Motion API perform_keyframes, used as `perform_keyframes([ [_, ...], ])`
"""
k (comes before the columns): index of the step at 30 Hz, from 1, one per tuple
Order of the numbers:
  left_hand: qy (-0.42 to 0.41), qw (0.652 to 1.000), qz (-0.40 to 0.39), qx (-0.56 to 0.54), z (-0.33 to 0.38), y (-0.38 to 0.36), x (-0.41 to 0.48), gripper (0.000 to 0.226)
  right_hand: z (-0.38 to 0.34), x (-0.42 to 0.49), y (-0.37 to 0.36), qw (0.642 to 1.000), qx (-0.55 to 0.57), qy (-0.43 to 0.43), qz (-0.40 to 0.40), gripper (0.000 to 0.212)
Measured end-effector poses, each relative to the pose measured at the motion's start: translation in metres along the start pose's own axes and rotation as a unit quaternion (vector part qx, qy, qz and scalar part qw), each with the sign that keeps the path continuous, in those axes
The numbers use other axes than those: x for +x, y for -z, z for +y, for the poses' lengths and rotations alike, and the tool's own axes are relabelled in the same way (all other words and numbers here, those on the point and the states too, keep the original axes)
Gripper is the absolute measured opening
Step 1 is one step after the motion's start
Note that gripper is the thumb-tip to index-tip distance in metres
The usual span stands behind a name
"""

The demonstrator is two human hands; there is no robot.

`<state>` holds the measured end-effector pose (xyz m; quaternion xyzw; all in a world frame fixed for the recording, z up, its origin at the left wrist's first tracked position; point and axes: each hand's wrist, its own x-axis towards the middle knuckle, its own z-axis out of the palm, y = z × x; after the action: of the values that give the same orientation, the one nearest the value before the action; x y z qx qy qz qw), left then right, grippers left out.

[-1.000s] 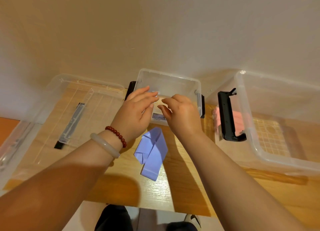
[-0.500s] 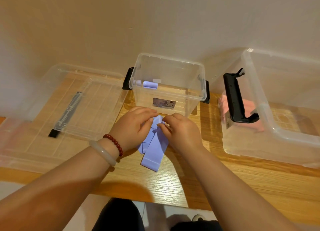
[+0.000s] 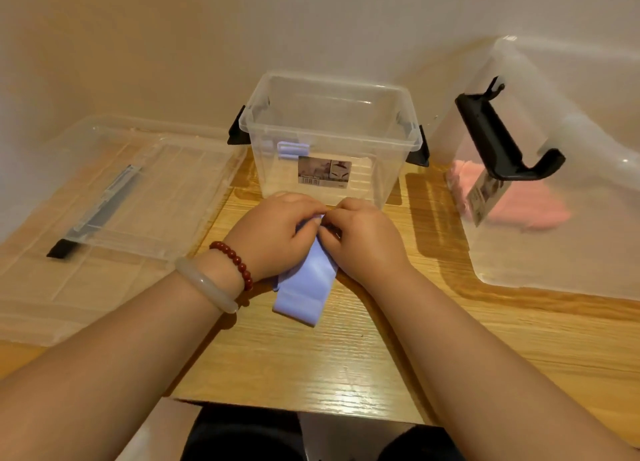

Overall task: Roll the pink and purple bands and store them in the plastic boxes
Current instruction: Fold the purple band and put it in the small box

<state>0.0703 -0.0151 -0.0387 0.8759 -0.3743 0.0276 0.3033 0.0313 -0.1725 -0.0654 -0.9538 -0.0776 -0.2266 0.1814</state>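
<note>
A flat purple band point(image 3: 304, 287) lies on the wooden table point(image 3: 346, 356) in front of the small clear box point(image 3: 329, 128). My left hand point(image 3: 273, 232) and my right hand point(image 3: 360, 235) both pinch its far end with curled fingers; that end is hidden under them. A rolled purple band point(image 3: 292, 149) sits inside the small box at its left. Pink bands point(image 3: 512, 201) show through the wall of the large clear box point(image 3: 554, 169) on the right.
A large clear lid point(image 3: 121, 201) with a dark handle lies flat at the left. The large box carries a black latch handle point(image 3: 502, 138). A wall stands right behind the boxes. The table's front edge is near my body.
Both hands came back from the small box down to the purple band on the table and now pinch its far end together.
</note>
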Motion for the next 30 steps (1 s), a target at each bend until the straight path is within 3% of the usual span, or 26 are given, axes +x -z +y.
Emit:
perform_keyframes([
  [5, -0.007, 1.000, 0.012, 0.017, 0.008, -0.006, -0.005, 0.031, -0.002, -0.007, 0.009, 0.999, 0.014, -0.038, -0.032, 0.020],
  [9, -0.021, 0.999, 0.038, 0.028, 0.008, -0.004, -0.011, 0.030, -0.008, -0.017, 0.028, 0.998, 0.022, -0.060, 0.005, 0.020],
  [13, -0.031, 0.997, 0.068, 0.025, 0.001, -0.001, -0.018, 0.029, -0.014, -0.034, 0.041, 0.990, 0.126, -0.061, 0.030, 0.012],
  [16, -0.035, 0.996, 0.076, 0.023, -0.001, 0.001, -0.022, 0.029, -0.022, -0.041, 0.036, 0.979, 0.193, -0.039, -0.060, 0.024],
  [19, -0.024, 0.996, 0.086, 0.018, -0.001, 0.002, -0.023, 0.029, -0.025, -0.041, 0.029, 0.979, 0.127, 0.004, -0.157, 0.046],
  [21, -0.020, 0.996, 0.087, 0.011, 0.000, 0.001, -0.022, 0.029, -0.024, -0.041, 0.027, 0.978, 0.117, 0.005, -0.173, 0.051],
  [26, -0.010, 0.996, 0.083, -0.001, 0.002, -0.001, -0.018, 0.030, -0.020, -0.044, 0.023, 0.982, 0.140, -0.008, -0.123, 0.029],
  [29, -0.017, 0.996, 0.084, -0.008, 0.003, -0.003, -0.015, 0.030, -0.017, -0.044, 0.023, 0.969, 0.220, -0.054, -0.093, 0.004],
  [30, -0.021, 0.996, 0.084, -0.010, 0.003, -0.003, -0.014, 0.030, -0.015, -0.043, 0.023, 0.962, 0.251, -0.064, -0.082, 0.007],
])
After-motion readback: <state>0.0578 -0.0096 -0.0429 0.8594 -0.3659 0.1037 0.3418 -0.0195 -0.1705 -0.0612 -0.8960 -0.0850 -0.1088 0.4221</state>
